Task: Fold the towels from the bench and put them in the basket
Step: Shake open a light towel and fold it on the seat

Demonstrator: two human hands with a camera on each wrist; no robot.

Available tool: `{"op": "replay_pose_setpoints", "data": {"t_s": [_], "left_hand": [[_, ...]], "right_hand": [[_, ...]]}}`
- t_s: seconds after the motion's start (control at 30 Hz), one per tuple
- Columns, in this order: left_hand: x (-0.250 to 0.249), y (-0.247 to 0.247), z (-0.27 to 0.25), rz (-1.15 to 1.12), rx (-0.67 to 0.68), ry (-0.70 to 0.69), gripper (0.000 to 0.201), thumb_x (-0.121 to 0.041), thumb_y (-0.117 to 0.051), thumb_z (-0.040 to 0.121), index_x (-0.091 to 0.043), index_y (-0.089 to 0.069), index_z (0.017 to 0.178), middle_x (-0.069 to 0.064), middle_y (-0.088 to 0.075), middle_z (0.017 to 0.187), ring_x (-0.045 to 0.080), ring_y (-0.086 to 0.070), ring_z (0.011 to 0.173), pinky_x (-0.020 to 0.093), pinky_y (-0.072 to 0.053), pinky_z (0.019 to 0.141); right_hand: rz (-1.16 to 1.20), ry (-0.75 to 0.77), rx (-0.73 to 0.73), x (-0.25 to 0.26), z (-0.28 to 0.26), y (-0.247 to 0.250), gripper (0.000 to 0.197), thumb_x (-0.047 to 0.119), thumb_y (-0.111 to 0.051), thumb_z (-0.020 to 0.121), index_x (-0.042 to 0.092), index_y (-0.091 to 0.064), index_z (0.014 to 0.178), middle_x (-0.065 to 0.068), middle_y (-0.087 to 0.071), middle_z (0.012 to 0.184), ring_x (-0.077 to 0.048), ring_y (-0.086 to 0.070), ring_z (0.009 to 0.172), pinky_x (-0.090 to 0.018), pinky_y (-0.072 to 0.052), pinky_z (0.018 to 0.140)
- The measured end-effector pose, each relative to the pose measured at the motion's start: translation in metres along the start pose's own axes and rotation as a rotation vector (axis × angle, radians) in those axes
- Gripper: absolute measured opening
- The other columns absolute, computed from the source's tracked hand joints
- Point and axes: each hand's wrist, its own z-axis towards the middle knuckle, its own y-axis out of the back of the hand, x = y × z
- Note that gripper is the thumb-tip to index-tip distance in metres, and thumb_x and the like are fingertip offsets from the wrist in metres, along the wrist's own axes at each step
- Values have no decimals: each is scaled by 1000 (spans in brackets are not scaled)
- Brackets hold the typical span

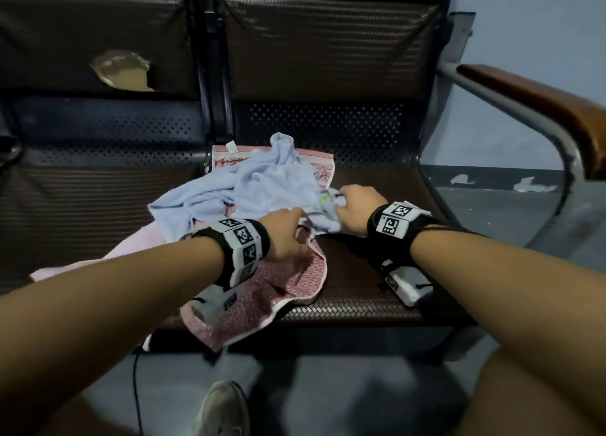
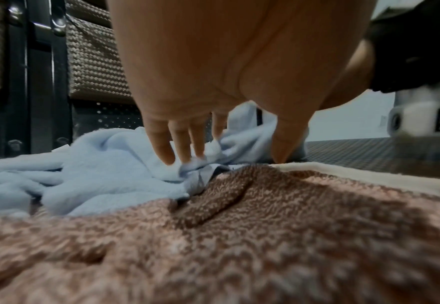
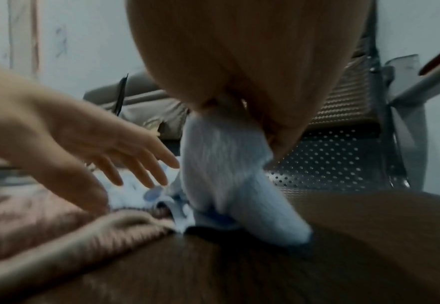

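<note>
Light-blue terry towel lies crumpled on the dark woven seat of the bench, heaped over a pink-and-white patterned towel w/ a pale border — the patterned one spreads toward the front edge and droops over it. A plain pale-pink towel sticks out to the left, under the blue one. A second patterned piece w/ a white tag shows behind the heap.

Right hand has its grip closed on a bunched corner of the blue towel, lifting it just off the seat; the cloth hangs down from the curled fingers in the right wrist view. Left hand is just beside it, fingers spread and fairly straight, tips pressing into the blue cloth near its edge — grip wide, nothing pinched as far as I can tell.

Both wrists carry black straps w/ white marker blocks. Wood-topped metal armrest at right; a grey shoe on the floor below.
</note>
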Motion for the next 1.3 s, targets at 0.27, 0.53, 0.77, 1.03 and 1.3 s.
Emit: {"op": "replay_pose_setpoints", "data": {"t_s": [0.27,0.53,0.77,1.03,1.3], "left_hand": [[-14,20,27,142,-242,-37,27,-28,-59,89,-17,-54,113,17,-59,123,38,-55,111,47,-49,90],[-75,43,30,-343,-406,-225,23,-23,-57,85,-9,-62,102,8,-66,90,30,-61,91,33,-42,75],[-96,46,27,-433,-360,-315,32,-36,-73,81,-22,-57,106,-8,-65,85,10,-62,80,27,-45,69],[-41,41,28,-49,-289,-69,22,-20,-51,98,-5,-67,101,20,-69,106,36,-60,100,33,-38,77],[-82,48,18,-421,-576,-155,24,-37,-48,100,-16,-56,91,-3,-60,74,17,-57,74,31,-41,67]], "right_hand": [[735,25,-436,-9,-35,62,24,21,-41,93,20,-65,94,-6,-71,93,-25,-66,89,-40,-53,82],[396,-123,-306,-71,-59,64,59,16,-62,82,21,-45,138,-13,-52,138,-31,-50,126,-40,-42,106],[277,68,-268,-56,-64,58,5,28,-63,85,24,-63,84,3,-67,83,-23,-64,86,-30,-42,70],[347,-49,-425,-89,-66,78,14,21,-45,96,31,-55,94,4,-61,94,-21,-53,90,-27,-34,76],[177,65,-272,-78,-71,68,23,50,-64,83,29,-55,79,5,-63,78,-23,-61,79,-36,-45,67]]}}
